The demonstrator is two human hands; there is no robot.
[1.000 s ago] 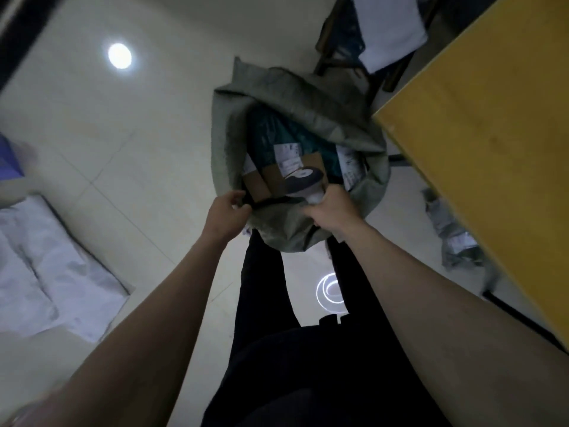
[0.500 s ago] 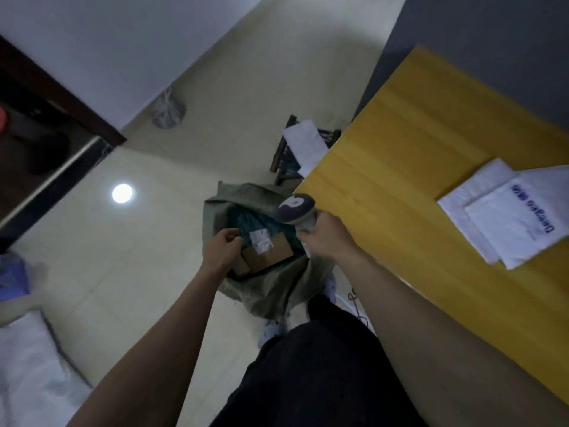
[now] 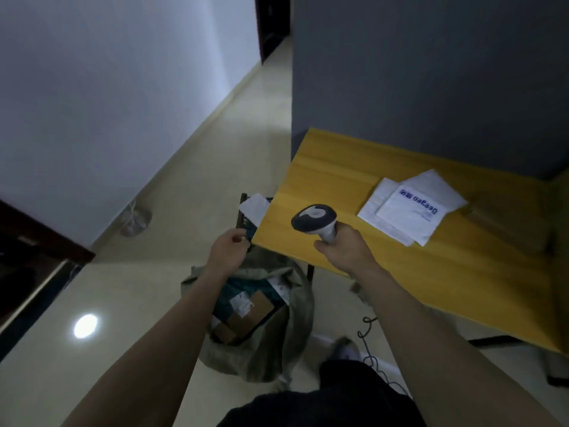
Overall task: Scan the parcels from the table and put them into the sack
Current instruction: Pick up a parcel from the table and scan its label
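Note:
My right hand [image 3: 345, 252] grips the handle of a grey barcode scanner [image 3: 314, 218], held above the near left corner of the yellow table [image 3: 431, 282]. Two white flat parcels [image 3: 412, 211] lie overlapped on the table to the right of the scanner, the upper one with blue print. A flat brown parcel [image 3: 508, 223] lies dimly beyond them. My left hand [image 3: 226, 252] hovers above the sack with loosely curled fingers and holds nothing. The grey-green sack [image 3: 297, 322] stands open on the floor below, with a brown box [image 3: 257, 312] and a teal parcel [image 3: 237, 288] inside.
A dark chair [image 3: 243, 220] with a white sheet [image 3: 255, 206] on it stands past the table's left edge. The scanner's coiled cable [image 3: 368, 346] trails on the floor beside my legs. A grey wall backs the table, and a dark door frame [image 3: 46, 241] is at the left.
My left hand has let go of the sack's rim and risen. My right hand has lifted the scanner from the sack's mouth to over the table corner. The view has tilted up.

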